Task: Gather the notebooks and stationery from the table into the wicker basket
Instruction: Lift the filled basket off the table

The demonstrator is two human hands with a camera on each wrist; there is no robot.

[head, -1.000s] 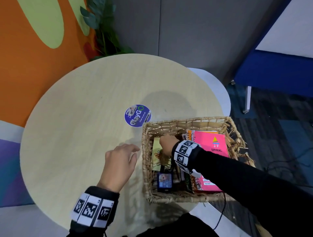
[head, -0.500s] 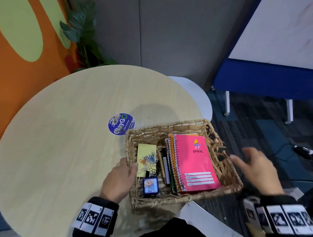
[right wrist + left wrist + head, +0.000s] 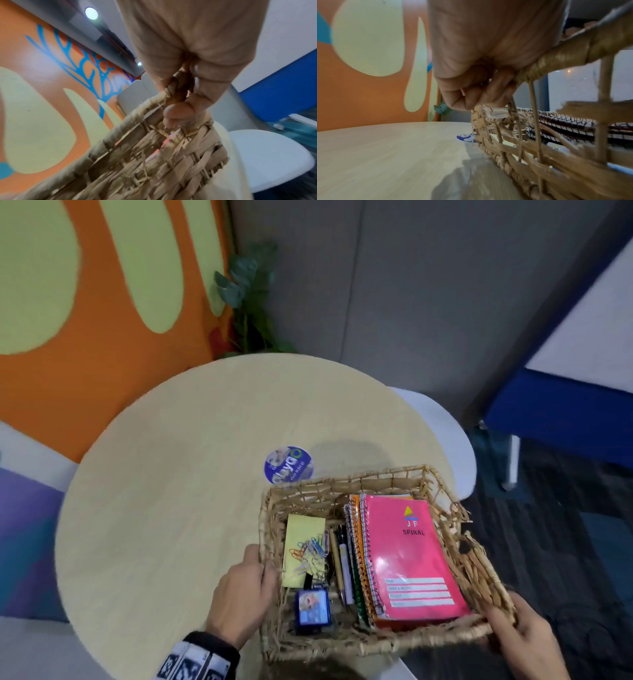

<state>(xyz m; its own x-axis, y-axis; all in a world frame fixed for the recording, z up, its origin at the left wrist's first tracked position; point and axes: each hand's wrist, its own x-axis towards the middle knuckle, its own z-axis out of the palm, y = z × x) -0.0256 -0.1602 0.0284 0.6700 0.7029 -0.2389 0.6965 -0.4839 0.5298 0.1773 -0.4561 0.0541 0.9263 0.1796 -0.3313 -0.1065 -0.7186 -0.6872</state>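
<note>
Head view: wicker basket (image 3: pixel 370 642) at the near right edge of the round table (image 3: pixel 171 508), both hands on its rim.
Left hand (image 3: pixel 241 594) grips the left rim, fingers curled through the weave; right hand (image 3: pixel 524 642) grips the near right corner. Inside: pink spiral notebook (image 3: pixel 411 559) atop other notebooks at right, pens (image 3: pixel 342 563) in the middle, yellow pad (image 3: pixel 301 529) under paper clips (image 3: pixel 313 549), small blue box (image 3: pixel 312 607). Round blue sticker (image 3: pixel 288 464) lies on the table just beyond.

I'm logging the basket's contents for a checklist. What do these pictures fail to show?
- Notebooks under the pink spiral notebook: head view shows only edges, so their count is unclear.
- Pens: head view, too small to count.
- Woven wicker basket near-right corner: head view, covered by the right hand.
- Contents: right wrist view, blurred.
</note>
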